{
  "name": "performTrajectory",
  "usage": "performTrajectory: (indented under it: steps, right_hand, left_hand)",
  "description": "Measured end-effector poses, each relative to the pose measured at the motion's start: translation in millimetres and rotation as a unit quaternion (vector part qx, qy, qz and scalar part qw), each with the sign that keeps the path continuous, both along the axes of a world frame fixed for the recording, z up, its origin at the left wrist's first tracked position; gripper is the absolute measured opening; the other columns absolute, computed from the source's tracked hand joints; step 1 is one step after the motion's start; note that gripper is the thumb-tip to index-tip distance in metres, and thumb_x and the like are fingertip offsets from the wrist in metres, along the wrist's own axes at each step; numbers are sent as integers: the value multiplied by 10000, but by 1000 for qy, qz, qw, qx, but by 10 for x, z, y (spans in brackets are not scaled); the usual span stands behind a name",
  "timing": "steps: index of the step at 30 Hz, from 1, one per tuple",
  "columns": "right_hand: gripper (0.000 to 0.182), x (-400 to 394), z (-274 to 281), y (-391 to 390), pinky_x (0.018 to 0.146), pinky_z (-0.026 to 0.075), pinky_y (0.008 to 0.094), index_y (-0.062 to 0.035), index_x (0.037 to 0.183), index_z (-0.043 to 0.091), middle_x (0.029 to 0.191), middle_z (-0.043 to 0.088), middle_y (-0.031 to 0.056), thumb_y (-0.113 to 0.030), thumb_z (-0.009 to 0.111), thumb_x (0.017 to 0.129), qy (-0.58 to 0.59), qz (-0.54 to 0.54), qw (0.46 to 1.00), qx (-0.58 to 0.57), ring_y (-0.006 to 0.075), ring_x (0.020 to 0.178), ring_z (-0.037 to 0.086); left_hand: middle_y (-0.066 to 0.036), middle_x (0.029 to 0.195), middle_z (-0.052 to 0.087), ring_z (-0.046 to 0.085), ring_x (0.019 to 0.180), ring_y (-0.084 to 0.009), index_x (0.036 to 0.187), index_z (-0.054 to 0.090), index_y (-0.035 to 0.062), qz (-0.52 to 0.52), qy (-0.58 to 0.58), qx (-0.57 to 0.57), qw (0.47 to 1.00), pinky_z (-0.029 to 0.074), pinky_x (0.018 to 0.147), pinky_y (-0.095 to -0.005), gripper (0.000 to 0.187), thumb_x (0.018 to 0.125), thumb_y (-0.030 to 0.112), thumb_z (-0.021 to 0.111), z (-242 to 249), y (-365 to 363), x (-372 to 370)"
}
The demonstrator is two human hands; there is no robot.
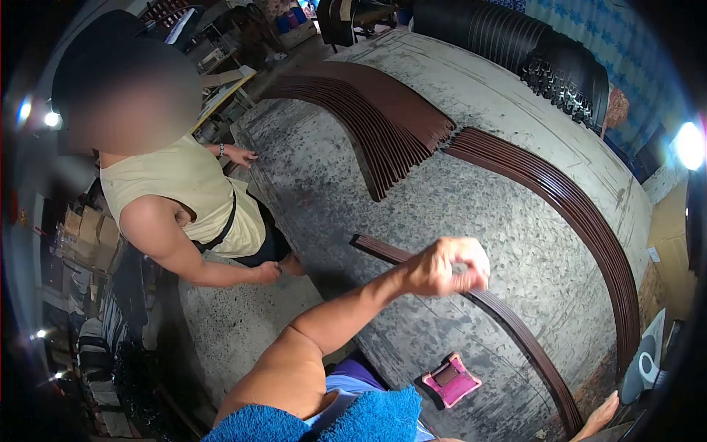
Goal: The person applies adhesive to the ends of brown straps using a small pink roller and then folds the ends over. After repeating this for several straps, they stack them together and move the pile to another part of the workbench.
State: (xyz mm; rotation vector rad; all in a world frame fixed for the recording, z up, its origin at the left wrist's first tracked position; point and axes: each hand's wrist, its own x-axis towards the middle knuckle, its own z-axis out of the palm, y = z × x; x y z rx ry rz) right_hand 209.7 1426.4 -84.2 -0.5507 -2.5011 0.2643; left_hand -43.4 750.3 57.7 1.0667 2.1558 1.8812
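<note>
Across the middle of the worktable (309, 184), my left hand (449, 267) is raised over a narrow row of dark brown belt straps (515, 335). Its fingers curl toward the thumb and are slightly blurred; whether anything small is between them I cannot make out. At the lower right, only part of my right hand (600, 414) shows, its fingers stretched out beside the near end of that row. A pink pad with a brown block on it (451, 381) lies on the table below my left hand.
More brown straps fan out at the far side (368, 110), and another curved row (560, 191) runs down the right. Black belts with metal buckles (508, 44) lie at the back. A co-worker (184, 184) stands at the left edge. A grey-white object (648, 365) is at the right.
</note>
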Motion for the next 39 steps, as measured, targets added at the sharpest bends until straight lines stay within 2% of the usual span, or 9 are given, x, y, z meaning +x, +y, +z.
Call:
performTrajectory:
  steps: [2,7,9,12,18,21,29,32,39]
  right_hand:
    - [239,109,197,-80,676,518,418,28,911,691,814,663,198,-179,574,933,22,29,993,108,352,707,635]
    - [289,75,327,136,839,480,356,68,1092,555,1022,610,190,-194,450,1026,-10,15,999,-40,290,948,593]
    - [281,26,498,-158,816,491,351,64,1074,558,979,601,174,-191,449,1027,31,36,998,-50,267,933,595]
    - [285,138,498,-161,813,495,350,63,1072,559,970,601,171,-194,445,1028,19,42,998,-46,263,930,594]
    - [230,308,663,-444,790,484,332,65,999,569,938,591,148,-147,481,1002,58,14,996,-68,239,875,578]
    - [183,103,1359,-1406,636,524,381,29,887,668,780,642,167,-111,562,938,121,54,987,92,293,663,621]
    - [120,-631,2019,-3236,654,518,351,20,907,613,849,629,157,-65,534,937,131,127,979,95,266,706,620]
    - [259,-914,1941,-4105,820,481,483,-24,1055,565,945,634,112,-252,574,933,176,248,944,-126,310,872,613]
    - [343,-1468,2281,-6127,722,502,405,45,843,593,892,638,192,-203,417,1002,50,302,949,-79,325,802,618]
  left_hand:
    - [-121,955,653,629,891,-249,843,664,46,-148,-13,118,982,504,758,-379,301,827,340,726,384,154,284]
    - [-64,867,613,620,781,-232,808,639,78,-306,47,226,924,493,669,-367,586,751,660,675,981,593,866]
    - [-135,850,657,649,755,-275,852,680,-10,-328,130,273,895,508,635,-405,553,914,525,554,1180,729,925]
    - [-80,882,596,600,768,-264,814,633,36,-311,105,231,916,479,703,-374,639,895,645,461,1193,833,1177]
    - [-54,831,604,601,707,-241,798,637,102,-275,128,290,908,461,614,-367,451,827,552,618,1209,812,1277]
    - [-53,832,609,599,702,-240,799,638,108,-266,132,288,910,461,626,-366,395,821,502,635,1208,570,1211]
    - [-132,845,655,650,753,-269,853,676,0,-299,131,305,895,512,651,-384,575,822,574,660,1216,-877,598]
    - [-121,834,654,648,749,-274,864,677,0,-295,133,320,891,510,657,-394,599,808,595,662,1281,-1612,428]
    - [-55,831,625,632,823,-255,761,620,60,-139,93,243,955,479,706,-372,262,745,295,736,1211,-2721,259]
